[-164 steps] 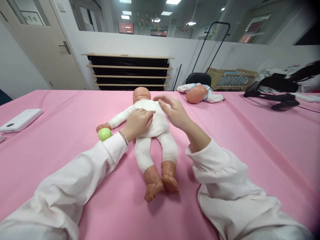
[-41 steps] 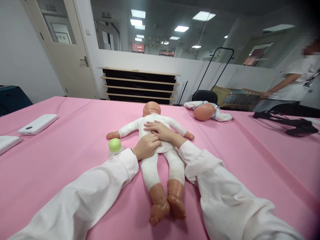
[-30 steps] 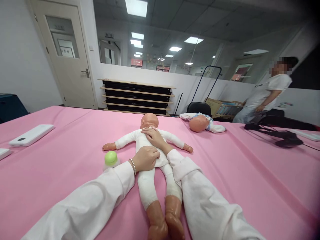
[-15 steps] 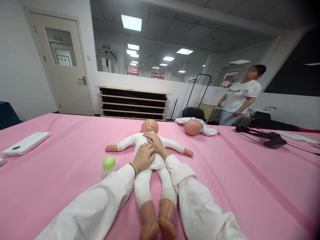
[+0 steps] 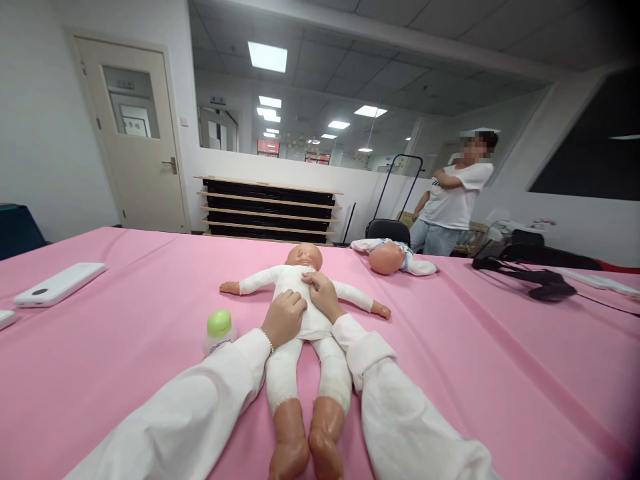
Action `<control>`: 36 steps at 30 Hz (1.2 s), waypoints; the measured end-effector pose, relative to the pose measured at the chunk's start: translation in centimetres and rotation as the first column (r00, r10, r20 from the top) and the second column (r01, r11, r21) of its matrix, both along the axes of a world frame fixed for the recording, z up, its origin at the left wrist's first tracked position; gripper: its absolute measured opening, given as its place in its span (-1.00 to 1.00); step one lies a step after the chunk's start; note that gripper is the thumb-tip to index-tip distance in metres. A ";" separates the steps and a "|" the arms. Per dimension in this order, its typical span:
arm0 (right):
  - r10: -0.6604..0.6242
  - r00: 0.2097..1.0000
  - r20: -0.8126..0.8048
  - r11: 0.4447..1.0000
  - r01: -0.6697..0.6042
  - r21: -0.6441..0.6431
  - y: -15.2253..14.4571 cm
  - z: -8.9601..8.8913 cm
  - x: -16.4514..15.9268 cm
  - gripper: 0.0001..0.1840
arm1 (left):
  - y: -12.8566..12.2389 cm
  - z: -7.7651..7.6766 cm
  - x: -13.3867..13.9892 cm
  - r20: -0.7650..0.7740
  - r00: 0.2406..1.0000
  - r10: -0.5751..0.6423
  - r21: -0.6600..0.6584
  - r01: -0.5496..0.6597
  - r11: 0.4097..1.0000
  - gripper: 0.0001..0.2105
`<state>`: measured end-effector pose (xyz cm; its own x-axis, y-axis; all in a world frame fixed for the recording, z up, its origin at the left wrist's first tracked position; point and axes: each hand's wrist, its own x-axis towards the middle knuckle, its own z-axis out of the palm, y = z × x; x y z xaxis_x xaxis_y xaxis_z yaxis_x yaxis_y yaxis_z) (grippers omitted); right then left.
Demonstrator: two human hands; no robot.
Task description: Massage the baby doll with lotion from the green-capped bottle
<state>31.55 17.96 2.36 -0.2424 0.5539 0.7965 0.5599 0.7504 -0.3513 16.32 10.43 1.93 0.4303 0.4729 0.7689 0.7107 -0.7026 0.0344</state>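
Fingers bent, the left hand (image 5: pixel 285 317) lies on the white-clothed trunk of the doll (image 5: pixel 316 327); whether it pinches any cloth I cannot tell. The right hand (image 5: pixel 324 293) rests higher on the trunk, just beside it, fingertips toward the doll's neck, and its hold is equally unclear. The doll lies lengthwise in the middle of the pink cover (image 5: pixel 460 373), head close to the far edge, arms spread. Pink cloth stretches wide on the right, as far as the black headset-like object (image 5: pixel 553 291), and on the left to a white device (image 5: pixel 61 285). Tighter is the left side close in, where a green-capped bottle (image 5: pixel 219 325) stands near the left sleeve (image 5: pixel 190 400). On the far right, a second doll (image 5: pixel 387 257) lies by the edge, before a black chair (image 5: pixel 388 231); a person (image 5: pixel 453 207) stands beyond.

Both palms are hidden, as is the bottle's base behind the sleeve. Its label is too small to read. The near border cuts off the doll's feet, and the left border another white object (image 5: pixel 6 319).
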 end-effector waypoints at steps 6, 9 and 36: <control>0.250 0.889 0.383 0.968 -0.240 -0.075 -1.2 1.4 -1.4 -0.69 | -0.2 0.7 0.5 -0.286 0.927 -0.244 0.234 0.315 0.920 -0.75; 0.223 0.881 0.417 0.974 -0.179 -0.143 -1.4 1.7 -1.7 -0.68 | -0.3 1.1 0.6 -0.310 0.903 -0.299 0.138 0.354 0.925 -0.78; 0.149 0.857 0.494 0.988 -0.105 -0.115 -1.8 1.7 -1.9 -0.62 | -0.7 1.2 0.2 -0.398 0.871 -0.287 0.063 0.338 0.939 -0.69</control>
<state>29.65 16.21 4.02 -0.6682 0.5481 0.5030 0.5781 0.8081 -0.1126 16.49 9.68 3.11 0.8085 0.1751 0.5618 0.3940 -0.8702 -0.2958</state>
